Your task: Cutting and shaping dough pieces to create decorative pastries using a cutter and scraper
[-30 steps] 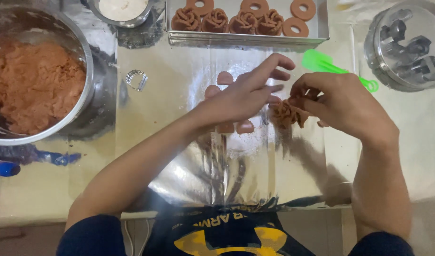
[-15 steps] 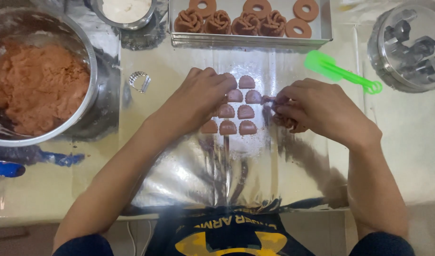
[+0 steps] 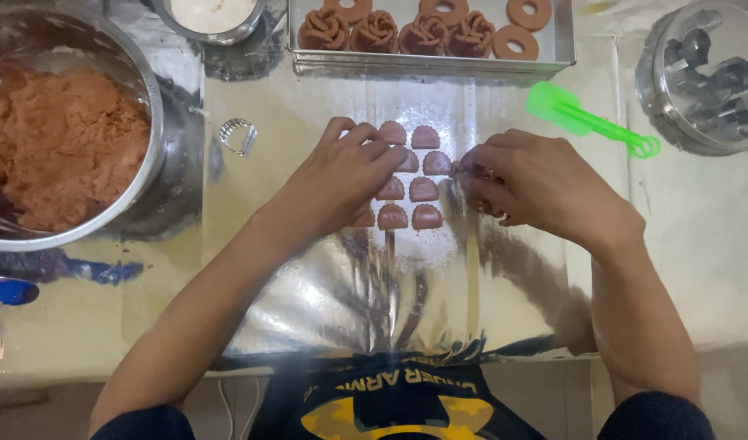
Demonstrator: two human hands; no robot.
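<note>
Landmark: sheet of clear plastic film [image 3: 406, 310] spread on the tabletop [image 3: 699, 244].

Small brown half-round dough pieces [image 3: 423, 190] lie in rows on the upper middle of the film, flat side down, close together.

Left hand [image 3: 341, 175]: palm down over the left columns of pieces, fingers curled loosely, fingertips touching them. Whether it grips one cannot be told.

Right hand [image 3: 537, 183]: at the right edge of the rows, fingers pinched shut on a bit of brown dough, mostly hidden.

Handling, judged: pieces look soft, light, easily dented and slightly sticky; take each by its thin edges with fingertips, lifting off the film without squeezing.

Beyond the film's far edge: metal tray [image 3: 427, 61] of formed dough roses and rings. Left of film: steel bowl [image 3: 150, 90] of dough, small fluted cutter [image 3: 238, 136]. Right: green spatula [image 3: 581, 118]
</note>
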